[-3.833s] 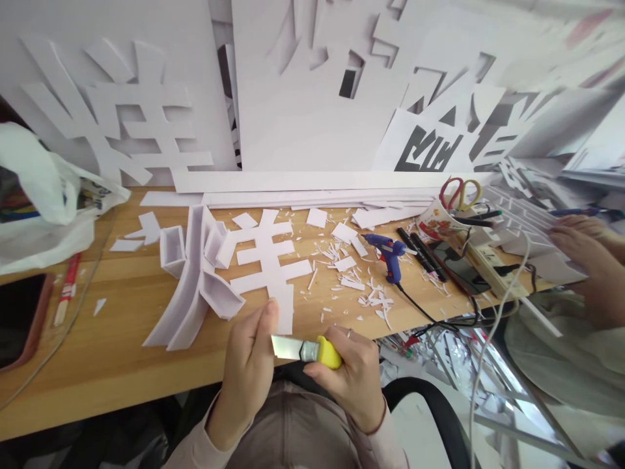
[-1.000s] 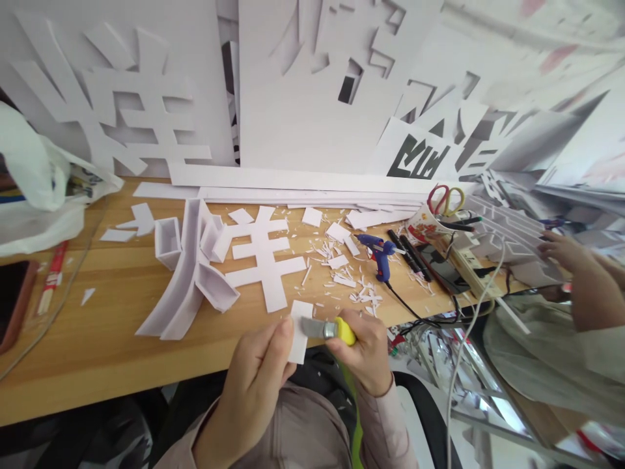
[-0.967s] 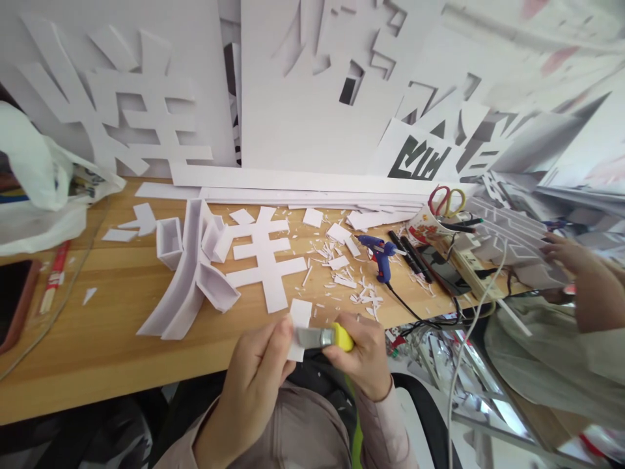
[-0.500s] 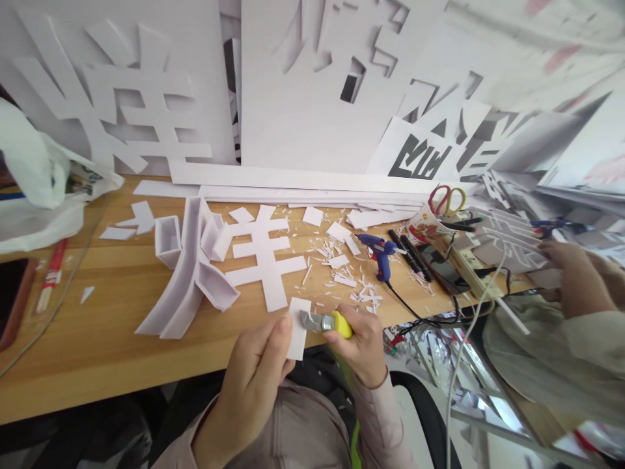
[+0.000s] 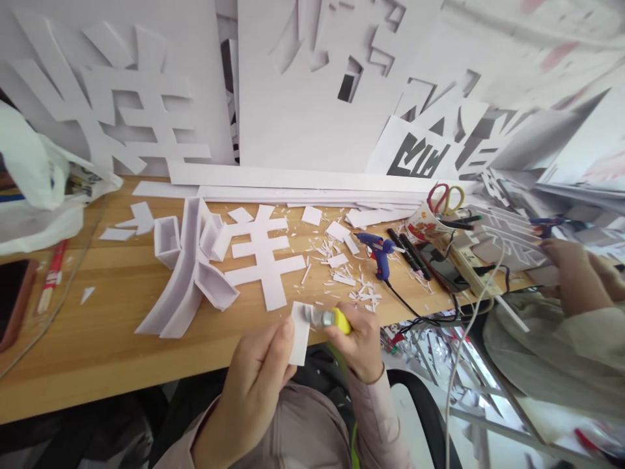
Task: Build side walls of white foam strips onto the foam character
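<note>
Near the table's front edge, my left hand (image 5: 261,378) pinches a small white foam board piece (image 5: 300,342) between thumb and fingers. My right hand (image 5: 359,342) is closed on a yellow utility knife (image 5: 340,320), whose metal end lies against the upper right part of the piece. Beyond them a flat white cut-out character (image 5: 266,257) rests on the wooden table (image 5: 88,352). To its left stands a white raised letter shape (image 5: 188,273) with upright walls. White scraps (image 5: 336,260) are scattered right of the cut-out.
A blue glue gun (image 5: 378,251), black markers (image 5: 410,254), a cup with scissors (image 5: 427,225) and a power strip (image 5: 469,260) sit at the right. Another person's hand (image 5: 573,270) is at far right. A phone (image 5: 14,299) and plastic bag (image 5: 39,176) lie left. White boards (image 5: 303,124) stand behind.
The knife's metal end has shifted slightly up and right over the white piece. The piece is tilted a little differently in my left hand.
</note>
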`<state>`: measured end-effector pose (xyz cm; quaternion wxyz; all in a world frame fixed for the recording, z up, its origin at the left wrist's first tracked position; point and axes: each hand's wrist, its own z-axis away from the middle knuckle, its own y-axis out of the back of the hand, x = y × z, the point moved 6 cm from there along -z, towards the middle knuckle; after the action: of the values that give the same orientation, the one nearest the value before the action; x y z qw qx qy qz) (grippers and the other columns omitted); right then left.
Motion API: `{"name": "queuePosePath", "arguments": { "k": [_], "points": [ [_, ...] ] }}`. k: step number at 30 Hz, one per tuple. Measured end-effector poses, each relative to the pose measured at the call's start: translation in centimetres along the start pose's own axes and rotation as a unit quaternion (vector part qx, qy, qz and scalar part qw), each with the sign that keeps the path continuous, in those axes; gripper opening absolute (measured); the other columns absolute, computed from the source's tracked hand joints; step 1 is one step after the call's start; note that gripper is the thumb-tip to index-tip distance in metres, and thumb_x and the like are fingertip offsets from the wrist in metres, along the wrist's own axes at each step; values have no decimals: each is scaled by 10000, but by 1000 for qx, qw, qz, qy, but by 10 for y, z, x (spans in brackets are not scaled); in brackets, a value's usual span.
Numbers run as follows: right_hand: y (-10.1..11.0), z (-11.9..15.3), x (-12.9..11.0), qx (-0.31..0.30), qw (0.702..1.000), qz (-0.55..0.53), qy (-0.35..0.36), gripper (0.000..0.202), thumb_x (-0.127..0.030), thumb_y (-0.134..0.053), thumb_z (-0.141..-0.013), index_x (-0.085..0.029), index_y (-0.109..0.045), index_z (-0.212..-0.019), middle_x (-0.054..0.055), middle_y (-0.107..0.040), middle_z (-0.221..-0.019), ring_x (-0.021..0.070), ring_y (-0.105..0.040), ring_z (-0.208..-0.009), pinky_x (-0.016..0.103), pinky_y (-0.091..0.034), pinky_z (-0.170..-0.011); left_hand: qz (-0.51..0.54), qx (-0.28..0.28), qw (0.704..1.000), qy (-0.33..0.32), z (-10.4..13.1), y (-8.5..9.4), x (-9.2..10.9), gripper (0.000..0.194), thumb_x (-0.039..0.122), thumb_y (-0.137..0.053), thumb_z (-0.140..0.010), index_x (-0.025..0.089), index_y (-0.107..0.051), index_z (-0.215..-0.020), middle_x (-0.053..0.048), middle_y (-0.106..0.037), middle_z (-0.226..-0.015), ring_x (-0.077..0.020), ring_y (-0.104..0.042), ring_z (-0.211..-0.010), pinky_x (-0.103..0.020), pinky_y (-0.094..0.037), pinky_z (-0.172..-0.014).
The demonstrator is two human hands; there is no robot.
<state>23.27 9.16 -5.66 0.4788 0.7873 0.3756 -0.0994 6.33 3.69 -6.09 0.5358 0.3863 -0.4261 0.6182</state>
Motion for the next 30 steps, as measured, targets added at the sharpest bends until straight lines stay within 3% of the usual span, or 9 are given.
{"name": "queuePosePath", "arguments": {
  "k": [4,10,13,30],
  "points": [
    [4,-4,6,34,999,8,-28,670,-718,-388,-951,-199,-473,-536,-60,-326,-434,88,-333,-400,241,-240,-440,1,14,1000,-11,-2,1,0,488,607,-492,-911,203,-476,-637,-5,-510,-625,-134,-520,-594,-189,-483,-507],
    [-5,9,-30,-40,997,-58,36,700,-777,-334,-931,-205,-400,-533,-50,-362,-464,79,-349,-420,252,-231,-457,-60,83,990,-94,-12,14,15,461,476,-442,-950,213,-410,-572,26,-436,-515,-117,-427,-493,-214,-372,-465],
    [-5,13,-38,-42,996,-63,42,688,-769,-345,-934,-208,-403,-540,-50,-364,-467,82,-350,-427,256,-229,-464,-91,99,983,-125,-13,17,22,426,414,-442,-950,219,-396,-574,30,-440,-518,-123,-420,-507,-234,-370,-495],
    [-4,12,-34,-41,998,-38,38,679,-774,-381,-922,-212,-414,-542,-43,-377,-468,87,-356,-427,271,-221,-465,-81,92,987,-101,-13,18,22,463,472,-439,-942,225,-394,-554,30,-421,-481,-130,-398,-481,-252,-330,-471]
  ]
}}
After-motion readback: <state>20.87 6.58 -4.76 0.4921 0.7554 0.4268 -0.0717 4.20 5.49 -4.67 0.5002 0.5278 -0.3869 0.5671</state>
